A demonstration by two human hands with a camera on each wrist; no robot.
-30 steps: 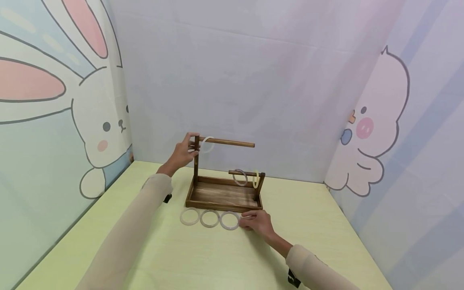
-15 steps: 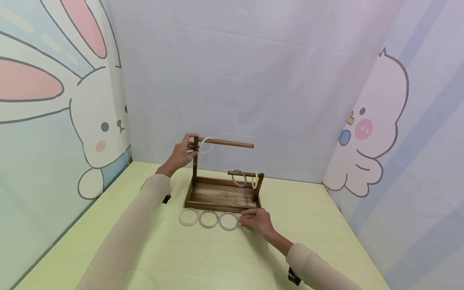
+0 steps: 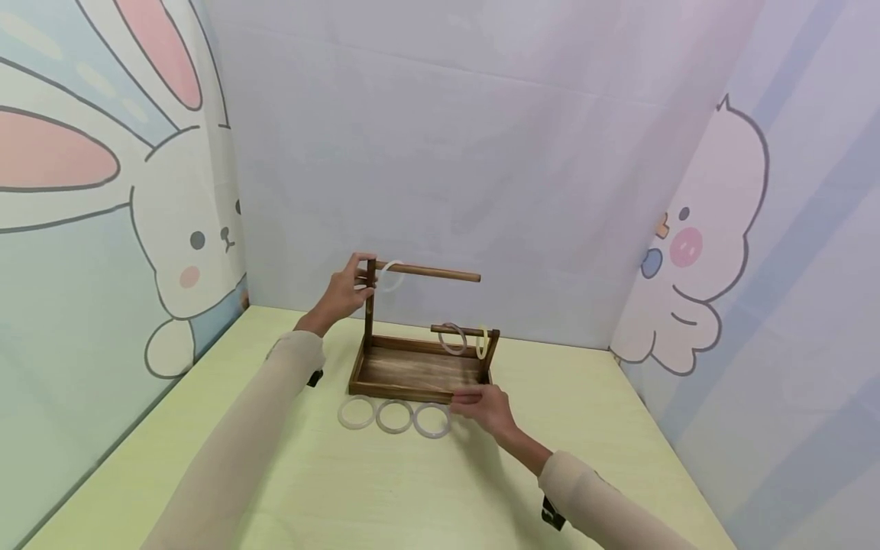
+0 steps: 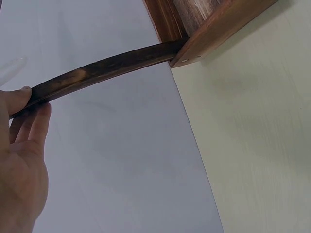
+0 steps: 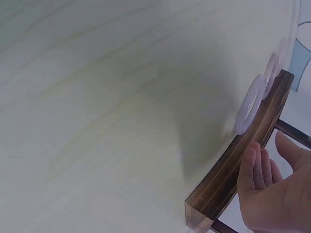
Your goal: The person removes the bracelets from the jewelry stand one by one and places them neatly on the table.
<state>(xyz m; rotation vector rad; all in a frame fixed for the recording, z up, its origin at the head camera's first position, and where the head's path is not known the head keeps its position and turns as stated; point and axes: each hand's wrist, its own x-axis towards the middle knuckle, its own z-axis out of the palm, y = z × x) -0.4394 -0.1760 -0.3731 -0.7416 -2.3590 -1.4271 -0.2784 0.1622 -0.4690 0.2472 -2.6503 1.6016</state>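
Note:
My left hand (image 3: 337, 294) grips the top of the tall post (image 4: 112, 71) of a dark wooden bangle stand, thumb on one side and fingers on the other. A white bangle (image 3: 384, 272) hangs on the upper bar (image 3: 440, 271) beside that hand. On the lower bar (image 3: 474, 331) hang a greyish-purple bangle (image 3: 454, 354) and a yellow bangle (image 3: 479, 353). My right hand (image 3: 486, 406) is at the front right of the stand's tray (image 3: 392, 393), fingers extended and thumb apart, holding nothing. Just left of it lies a pale lavender bangle (image 3: 431, 437).
A greyish bangle (image 3: 395, 432) and a whitish bangle (image 3: 356, 428) continue the row along the tray's front, on the pale yellow table (image 3: 385, 489). A fabric backdrop (image 3: 440, 153) with cartoon animals surrounds the table on three sides.
My right hand has risen slightly from beside the lavender bangle to the tray's front edge. The left hand keeps its grip on the post; the bangles stay where they were.

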